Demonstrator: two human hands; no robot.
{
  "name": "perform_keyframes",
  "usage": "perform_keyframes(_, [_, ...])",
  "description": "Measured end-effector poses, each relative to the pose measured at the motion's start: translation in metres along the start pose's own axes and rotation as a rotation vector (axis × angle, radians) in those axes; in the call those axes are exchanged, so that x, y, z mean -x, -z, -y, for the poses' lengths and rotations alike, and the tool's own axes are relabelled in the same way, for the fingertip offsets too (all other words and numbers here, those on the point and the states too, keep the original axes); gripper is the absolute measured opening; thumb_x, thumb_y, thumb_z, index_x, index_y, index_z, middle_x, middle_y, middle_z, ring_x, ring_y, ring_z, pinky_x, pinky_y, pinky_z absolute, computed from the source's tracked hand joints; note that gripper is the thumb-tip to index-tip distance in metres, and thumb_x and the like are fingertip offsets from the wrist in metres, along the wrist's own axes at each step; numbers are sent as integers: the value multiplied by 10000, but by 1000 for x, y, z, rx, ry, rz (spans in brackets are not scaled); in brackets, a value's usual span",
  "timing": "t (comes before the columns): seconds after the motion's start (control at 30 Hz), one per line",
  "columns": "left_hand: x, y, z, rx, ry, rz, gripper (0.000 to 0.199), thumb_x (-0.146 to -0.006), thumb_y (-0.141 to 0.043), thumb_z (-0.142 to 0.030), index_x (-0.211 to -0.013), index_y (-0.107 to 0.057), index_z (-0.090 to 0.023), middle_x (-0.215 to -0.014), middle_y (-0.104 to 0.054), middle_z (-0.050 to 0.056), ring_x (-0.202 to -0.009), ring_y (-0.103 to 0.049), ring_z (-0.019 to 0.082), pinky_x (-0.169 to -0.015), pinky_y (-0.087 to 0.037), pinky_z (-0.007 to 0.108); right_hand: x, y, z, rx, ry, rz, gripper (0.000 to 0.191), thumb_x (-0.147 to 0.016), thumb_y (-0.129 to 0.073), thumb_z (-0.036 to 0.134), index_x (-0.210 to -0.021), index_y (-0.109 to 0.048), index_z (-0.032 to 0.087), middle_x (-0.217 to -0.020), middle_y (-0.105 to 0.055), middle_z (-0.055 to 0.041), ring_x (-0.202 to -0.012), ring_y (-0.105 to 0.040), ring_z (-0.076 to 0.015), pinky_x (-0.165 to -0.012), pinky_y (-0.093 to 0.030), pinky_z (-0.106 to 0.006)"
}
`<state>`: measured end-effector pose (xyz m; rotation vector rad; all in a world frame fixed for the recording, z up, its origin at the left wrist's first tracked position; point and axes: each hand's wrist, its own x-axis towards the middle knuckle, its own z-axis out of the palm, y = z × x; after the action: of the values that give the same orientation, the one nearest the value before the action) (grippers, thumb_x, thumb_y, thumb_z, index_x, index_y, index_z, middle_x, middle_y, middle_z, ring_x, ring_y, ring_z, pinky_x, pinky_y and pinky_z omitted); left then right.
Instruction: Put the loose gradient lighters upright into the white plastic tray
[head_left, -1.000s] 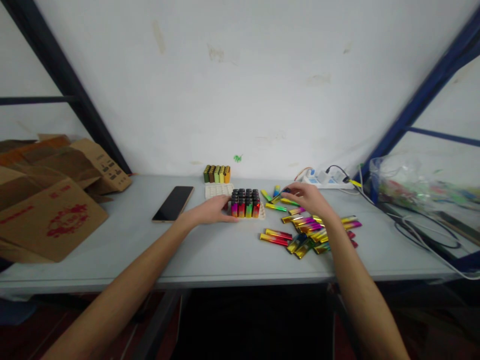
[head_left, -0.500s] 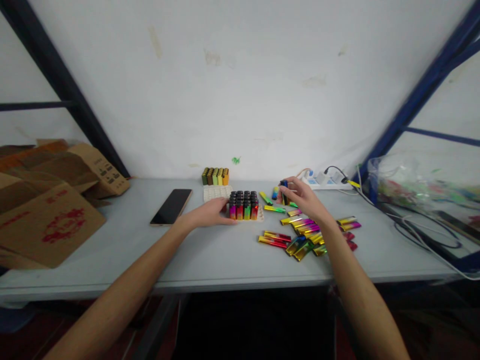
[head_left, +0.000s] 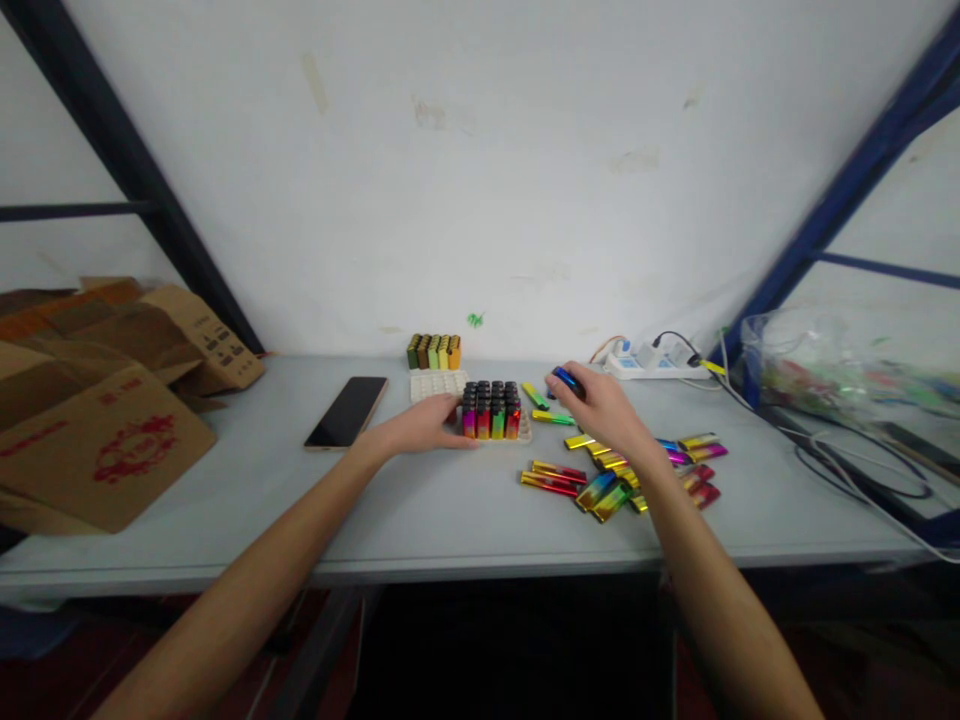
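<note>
My left hand [head_left: 424,425] rests against the left side of a block of upright lighters [head_left: 491,420], its thumb stretched along the front and its other fingers partly hidden behind. The lighters have black tops and shiny multicoloured bodies, and they stand in a pale tray [head_left: 526,430] whose right edge shows. My right hand [head_left: 604,405] is closed on a dark blue lighter [head_left: 568,381], held tilted above the table to the right of the block. Below that hand lies a loose pile of shiny lighters [head_left: 611,495], partly covered by my wrist.
A black phone [head_left: 346,412] lies left of my left hand. Behind stand a second group of lighters [head_left: 433,352] and a pale holed tray [head_left: 431,385]. Cardboard boxes [head_left: 112,450] fill the left; a power strip [head_left: 652,365], cables and a plastic bag [head_left: 802,350] are at right.
My right hand has turned the blue lighter from upright to tilted and moved slightly. My left hand stays at the block. The view has shifted a little.
</note>
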<state>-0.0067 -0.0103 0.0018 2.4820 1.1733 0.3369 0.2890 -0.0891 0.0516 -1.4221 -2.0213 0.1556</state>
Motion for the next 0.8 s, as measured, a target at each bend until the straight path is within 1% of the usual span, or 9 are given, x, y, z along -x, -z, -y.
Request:
perform_keyframes(0.07, [0, 0, -1, 2, 2, 1, 685, -716, -730, -712, -1111, -649, -158, -1061, -717, 131, -921, -661, 317, -784, -502, 367, -3, -7, 1, 72, -36, -50, 484, -1016, -441, 577, -751, -599, 204, -643, -626, -30, -590, -522, -168, -593, -328, -287])
perform_keyframes(0.13, [0, 0, 0, 0, 3, 1, 698, -712, -730, -718, -1118, -646, -156, -1065, -717, 132, -921, -659, 315, -781, -501, 364, -5, -15, 0, 130, -64, -62, 519, -1010, -446, 578, -678, -586, 206, -603, -618, -37, -559, -501, -165, -581, -301, -294])
perform_keyframes(0.2, [0, 0, 0, -5, 5, 9, 693, -722, -725, -713, -1118, -643, -151, -1073, -715, 136, -915, -658, 309, -779, -498, 359, -6, -21, -3, 176, -96, -62, 500, -1010, -448, 523, -654, -593, 203, -598, -624, -46, -551, -497, -165, -579, -281, -298])
perform_keyframes(0.33, [0, 1, 2, 2, 2, 25, 669, -735, -721, -697, -1115, -644, -152, -1087, -713, 135, -924, -655, 306, -786, -494, 352, -5, -27, -9, 239, -156, -39, 391, -972, -481, 393, -666, -622, 193, -619, -639, -57, -557, -497, -170, -581, -254, -304])
perform_keyframes(0.47, [0, 4, 4, 16, 2, 37, 663, -729, -722, -699, -1092, -647, -149, -1085, -711, 135, -931, -650, 306, -794, -491, 348, -5, -26, -12, 273, -169, -46, 360, -963, -500, 377, -696, -645, 185, -639, -656, -62, -560, -495, -171, -578, -242, -304])
perform_keyframes(0.6, [-2, 6, 7, 38, 11, 51, 651, -716, -725, -692, -1068, -645, -149, -1048, -714, 121, -915, -648, 303, -773, -486, 340, -5, -26, -10, 265, -167, -45, 363, -975, -503, 363, -688, -644, 192, -633, -664, -60, -559, -520, -178, -572, -252, -299])
perform_keyframes(0.7, [-3, 8, 12, 85, 0, 96, 626, -718, -734, -657, -1079, -640, -154, -1069, -721, 114, -944, -647, 299, -795, -490, 332, -6, -27, -10, 234, -161, -49, 393, -1010, -482, 413, -717, -635, 201, -653, -675, -65, -580, -555, -192, -578, -273, -297])
perform_keyframes(0.8, [-4, 11, 19, 168, -10, 138, 592, -709, -754, -613, -1080, -650, -165, -1102, -731, 98, -970, -649, 289, -816, -493, 324, -6, -27, -13, 190, -154, -31, 399, -1034, -466, 491, -820, -637, 201, -717, -692, -74, -645, -601, -214, -603, -314, -294])
